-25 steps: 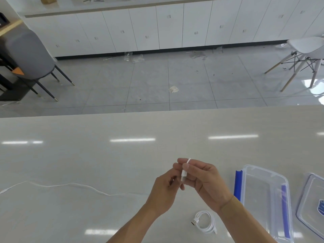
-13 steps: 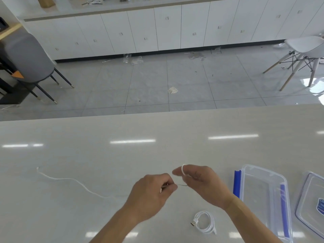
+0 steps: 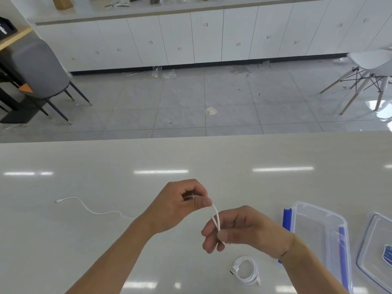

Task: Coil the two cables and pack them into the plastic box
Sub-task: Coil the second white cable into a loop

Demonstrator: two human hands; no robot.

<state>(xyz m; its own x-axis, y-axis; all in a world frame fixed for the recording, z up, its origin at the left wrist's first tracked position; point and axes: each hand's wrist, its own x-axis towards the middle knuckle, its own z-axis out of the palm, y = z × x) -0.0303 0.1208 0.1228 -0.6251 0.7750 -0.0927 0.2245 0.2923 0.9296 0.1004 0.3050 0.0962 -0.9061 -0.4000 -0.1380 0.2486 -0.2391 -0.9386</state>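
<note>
Coiling the second white cable [image 3: 216, 218] is in hand: the right hand [image 3: 244, 229] pinches the first loop, the left hand [image 3: 180, 205] grips the strand, its tail trailing left across the worktop [image 3: 191, 158]. The coiled cable [image 3: 247, 270] lies near the open plastic box [image 3: 322, 234]. The next move, I judge, calls for another loop.

Two white cables are showing: one coiled cable [image 3: 247, 270] lying near, one loose cable [image 3: 216, 217] trailing left; one plastic box [image 3: 320, 236], one lid [image 3: 375, 251], two chairs.

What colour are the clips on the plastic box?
Blue clips on the clear plastic box, seen in the head view.
</note>
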